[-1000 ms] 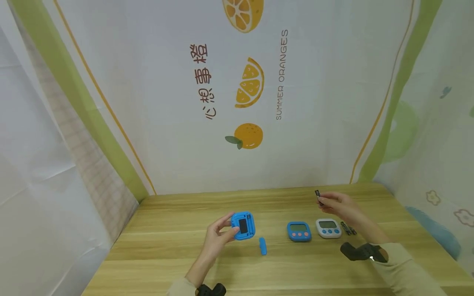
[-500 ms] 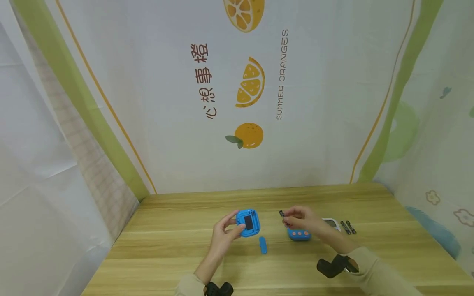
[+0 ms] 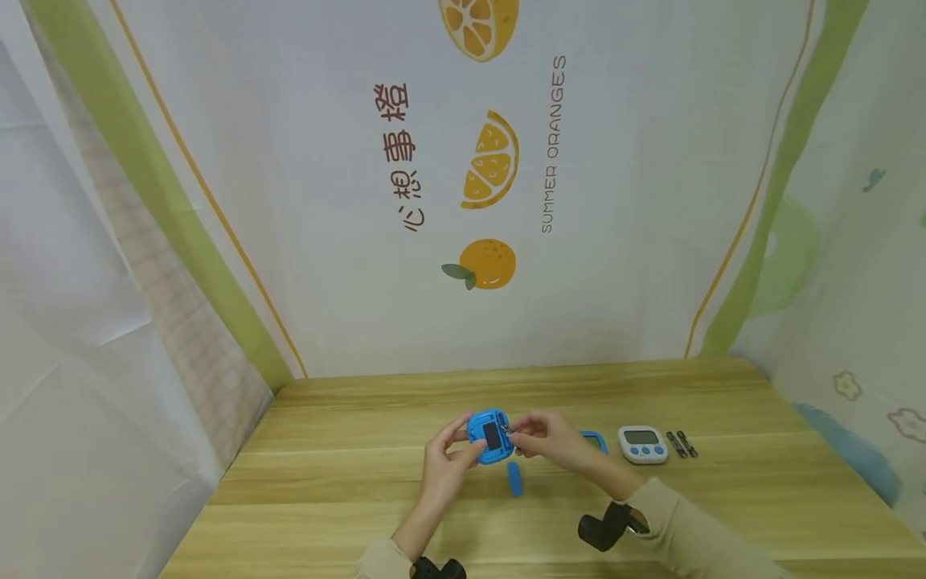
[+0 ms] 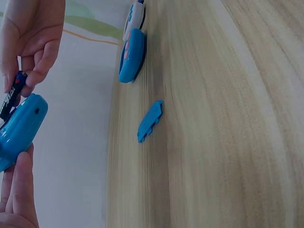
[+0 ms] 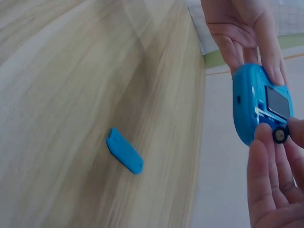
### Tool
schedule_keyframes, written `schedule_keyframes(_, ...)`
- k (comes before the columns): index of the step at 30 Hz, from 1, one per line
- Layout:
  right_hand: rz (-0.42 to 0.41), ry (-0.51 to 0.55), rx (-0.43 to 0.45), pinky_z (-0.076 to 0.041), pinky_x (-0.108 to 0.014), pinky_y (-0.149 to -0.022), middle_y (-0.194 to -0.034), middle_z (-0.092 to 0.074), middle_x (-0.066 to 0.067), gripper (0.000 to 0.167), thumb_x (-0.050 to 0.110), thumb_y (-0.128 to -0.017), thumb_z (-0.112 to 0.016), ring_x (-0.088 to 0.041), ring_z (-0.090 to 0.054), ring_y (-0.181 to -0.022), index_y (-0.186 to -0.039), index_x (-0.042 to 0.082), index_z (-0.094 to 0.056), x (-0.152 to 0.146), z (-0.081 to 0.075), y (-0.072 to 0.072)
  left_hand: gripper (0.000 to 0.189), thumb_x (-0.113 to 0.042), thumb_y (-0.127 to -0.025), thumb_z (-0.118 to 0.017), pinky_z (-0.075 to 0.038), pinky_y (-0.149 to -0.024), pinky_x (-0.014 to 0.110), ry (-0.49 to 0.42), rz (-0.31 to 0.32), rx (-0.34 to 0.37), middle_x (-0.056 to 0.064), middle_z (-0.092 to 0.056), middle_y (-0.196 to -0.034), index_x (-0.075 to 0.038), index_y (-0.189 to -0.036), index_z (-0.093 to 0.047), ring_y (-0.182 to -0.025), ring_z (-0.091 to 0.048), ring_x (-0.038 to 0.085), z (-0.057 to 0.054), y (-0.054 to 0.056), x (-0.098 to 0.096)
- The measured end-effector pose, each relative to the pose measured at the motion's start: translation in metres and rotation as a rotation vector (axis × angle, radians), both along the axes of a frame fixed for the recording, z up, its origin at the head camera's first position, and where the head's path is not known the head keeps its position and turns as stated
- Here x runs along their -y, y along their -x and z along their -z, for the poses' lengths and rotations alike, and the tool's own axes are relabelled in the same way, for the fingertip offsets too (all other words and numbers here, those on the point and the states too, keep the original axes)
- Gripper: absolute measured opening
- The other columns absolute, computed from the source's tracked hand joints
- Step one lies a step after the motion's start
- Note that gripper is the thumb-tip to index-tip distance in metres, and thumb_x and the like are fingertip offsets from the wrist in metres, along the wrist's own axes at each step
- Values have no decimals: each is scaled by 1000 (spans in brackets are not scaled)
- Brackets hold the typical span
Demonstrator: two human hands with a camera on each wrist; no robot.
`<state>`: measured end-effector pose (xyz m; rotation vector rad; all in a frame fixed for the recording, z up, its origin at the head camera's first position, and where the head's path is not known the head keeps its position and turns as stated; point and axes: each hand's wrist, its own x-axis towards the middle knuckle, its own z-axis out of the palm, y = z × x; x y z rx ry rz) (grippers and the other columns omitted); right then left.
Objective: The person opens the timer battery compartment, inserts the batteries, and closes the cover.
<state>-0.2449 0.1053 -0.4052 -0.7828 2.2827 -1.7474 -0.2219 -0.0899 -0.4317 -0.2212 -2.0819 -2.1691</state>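
My left hand holds a blue digital timer above the table, its back with a dark rectangle and an uncovered battery slot turned toward me. With thumb and fingertips my right hand pinches a small dark battery at that slot. The battery is tilted in the left wrist view, and its round end shows in the right wrist view; whether any of it sits inside the slot I cannot tell. Below the hands, a blue battery cover lies loose on the wooden table.
Behind the right hand is a second blue timer, partly hidden. A white timer with blue buttons stands to its right, beside two loose batteries. A printed cloth hangs along the table's back edge.
My right hand has brought the battery leftward from above the white timer to the held blue timer. The left hand has shifted slightly right with its timer.
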Motion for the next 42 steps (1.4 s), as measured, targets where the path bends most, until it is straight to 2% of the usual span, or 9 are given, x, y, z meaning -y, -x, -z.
schedule_keyframes(4, 53, 13, 17, -53, -46, -64, -80, -61, -22, 19, 0, -85, -55, -43, -59, -76, -97, -14, -55, 6, -8, -8, 45, 2, -79, -62, -55, -62, 32, 2, -13, 3, 21, -56, -94, 6, -122, -48, -70, -64, 29, -9, -6, -3)
schedule_keyframes(7, 75, 12, 20, -54, -38, -60, -78, -62, -21, 19, 3, -85, -57, -38, -60, -71, -96, -12, -56, 7, -3, -6, 44, 3, -80, -61, -55, -63, 34, 27, -21, -6, 22, -56, -94, 6, -122, -48, -71, -63, 31, -18, -12, -4)
schedule_keyframes(9, 83, 7, 19, -54, -35, -58, -76, -63, -19, 20, 7, -85, -59, -35, -61, -69, -96, -10, -57, 7, 2, -2, 44, 3, -80, -61, -54, -64, 37, 36, -20, -10, 23, -55, -94, 6, -122, -48, -72, -63, 32, -19, -13, -4)
schedule_keyframes(13, 99, -7, 19, -54, -36, -57, -73, -63, -15, 24, 14, -83, -63, -32, -62, -66, -94, -6, -57, 7, 11, 5, 45, 2, -79, -62, -54, -65, 36, 15, -5, -12, 23, -56, -95, 6, -122, -48, -72, -63, 31, -12, -8, -3)
schedule_keyframes(19, 87, 21, 49, -54, -40, -58, -73, -61, -9, 25, 12, -82, -63, -29, -63, -64, -93, -7, -53, 9, 10, 5, 48, -3, -80, -64, -54, -64, 35, 12, -2, -31, 20, -56, -96, 3, -124, -47, -71, -64, 25, 3, 0, -1)
schedule_keyframes(24, 74, 30, 54, -55, -36, -59, -75, -57, -10, 23, 10, -83, -62, -22, -62, -63, -92, -8, -51, 10, 7, 4, 49, -4, -81, -63, -54, -66, 35, 8, 9, -40, 18, -56, -96, 4, -125, -45, -71, -64, 22, 4, -1, -2)
schedule_keyframes(33, 37, 73, 96, -54, -38, -66, -79, -53, -11, 26, 8, -81, -64, -23, -63, -71, -94, -10, -51, 5, 10, 5, 49, -5, -80, -64, -54, -68, 39, 7, 2, -15, 15, -55, -95, 2, -125, -47, -71, -64, 23, 3, -3, -3)
schedule_keyframes(37, 27, 22, 80, -53, -38, -70, -81, -53, -9, 30, 7, -77, -68, -22, -60, -76, -97, -8, -52, 2, 9, 5, 49, -5, -80, -64, -54, -66, 33, 6, -2, -9, 15, -55, -95, 2, -125, -47, -70, -64, 22, 4, -3, -3)
schedule_keyframes(42, 21, -36, 59, -52, -33, -70, -84, -54, -8, 31, 7, -76, -69, -21, -55, -79, -99, -5, -53, 1, 5, 3, 48, -6, -80, -65, -54, -65, 33, 9, -6, -2, 15, -55, -95, 0, -125, -48, -70, -64, 21, 3, -3, -1)
